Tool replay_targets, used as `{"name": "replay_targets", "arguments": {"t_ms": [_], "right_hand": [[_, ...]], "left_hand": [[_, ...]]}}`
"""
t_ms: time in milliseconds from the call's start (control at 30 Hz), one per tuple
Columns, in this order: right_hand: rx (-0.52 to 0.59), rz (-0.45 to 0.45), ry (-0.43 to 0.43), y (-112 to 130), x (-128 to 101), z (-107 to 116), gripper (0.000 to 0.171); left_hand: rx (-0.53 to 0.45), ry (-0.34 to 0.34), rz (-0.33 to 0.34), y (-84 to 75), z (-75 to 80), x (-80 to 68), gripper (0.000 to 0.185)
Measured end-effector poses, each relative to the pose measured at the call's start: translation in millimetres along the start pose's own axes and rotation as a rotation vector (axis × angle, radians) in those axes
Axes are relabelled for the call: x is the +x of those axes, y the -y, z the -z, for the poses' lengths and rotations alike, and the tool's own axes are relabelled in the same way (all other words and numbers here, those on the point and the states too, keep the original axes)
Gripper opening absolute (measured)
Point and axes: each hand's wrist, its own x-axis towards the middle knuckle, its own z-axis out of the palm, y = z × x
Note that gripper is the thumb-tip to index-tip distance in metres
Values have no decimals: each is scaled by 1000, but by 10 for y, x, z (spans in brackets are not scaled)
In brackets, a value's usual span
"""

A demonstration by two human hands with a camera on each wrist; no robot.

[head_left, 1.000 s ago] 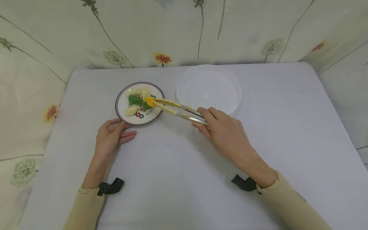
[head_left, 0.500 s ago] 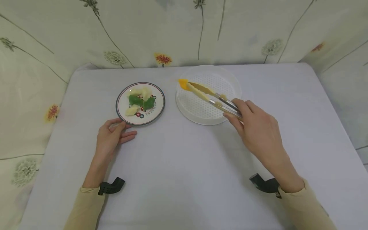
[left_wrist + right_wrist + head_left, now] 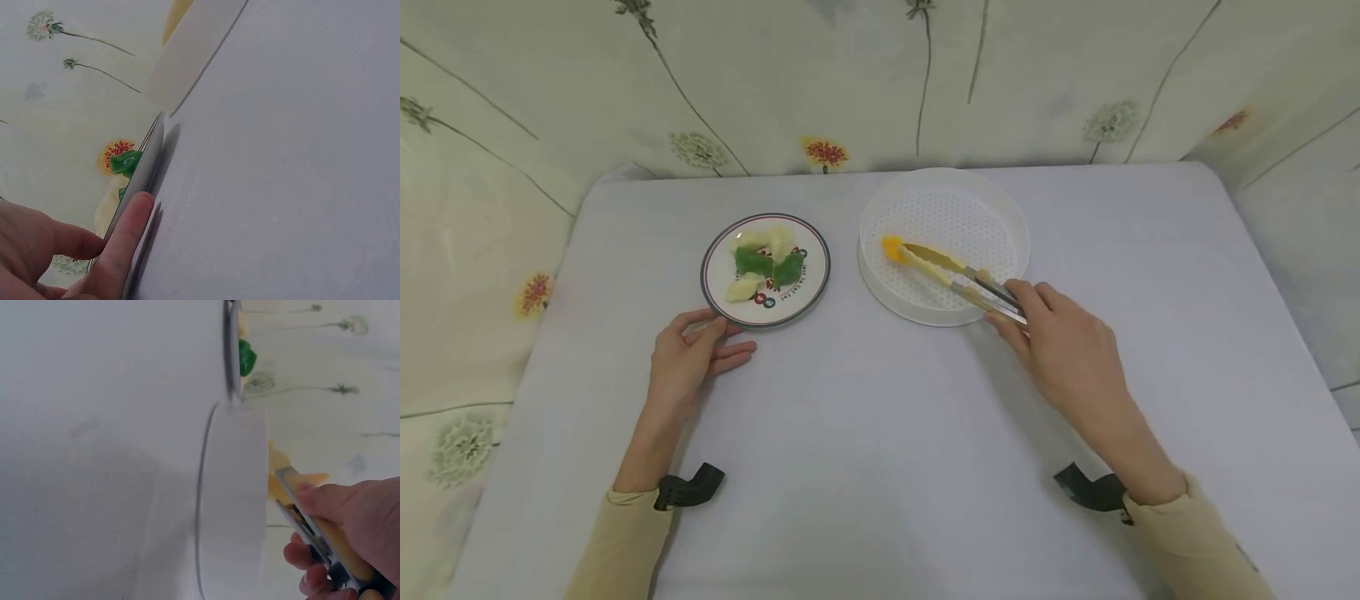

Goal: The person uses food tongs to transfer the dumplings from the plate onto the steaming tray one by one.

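Observation:
My right hand point(image 3: 1071, 354) grips metal tongs point(image 3: 973, 287) with cream-coloured tips. At those tips, over the white perforated round tray point(image 3: 973, 217), is a small orange piece point(image 3: 892, 248). My left hand point(image 3: 688, 354) pinches the near-left rim of a small patterned plate point(image 3: 808, 296), thumb above and a finger point(image 3: 128, 231) along the underside. On the plate lie green pieces point(image 3: 788, 269) and pale yellow pieces point(image 3: 745, 288). In the right wrist view, the tray's wall point(image 3: 234, 506) hides most of the tongs' tips.
A white cloth point(image 3: 850, 467) covers the table. Behind it hangs a flower-patterned curtain point(image 3: 775, 83). The tray stands to the right of the plate, near the table's far edge.
The tongs have carried the orange piece from the plate rightward, then lowered over the tray. My left hand and the plate have stayed in place.

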Motion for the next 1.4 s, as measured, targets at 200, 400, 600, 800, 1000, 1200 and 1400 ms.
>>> {"name": "replay_targets", "arguments": {"t_ms": [200,400,600,800,1000,1200,1400], "right_hand": [[-11,1,-2,8,-19,-30,48],[-20,21,-11,6,-17,-48,52],[-14,11,-1,16,-14,-52,53],[-10,19,-33,41,-3,-15,54],[5,36,-28,113,47,59,59],[29,29,7,205,86,96,61],[61,39,30,292,111,100,62]], "left_hand": [[2,0,-13,-3,5,0,56],[-3,0,-17,1,19,0,56],[9,-3,-7,-6,16,-9,56],[33,-10,0,-3,5,-7,58],[29,-16,0,-3,-9,1,57],[21,-20,2,-1,-23,-3,54],[11,-16,-8,11,-21,-3,54]]}}
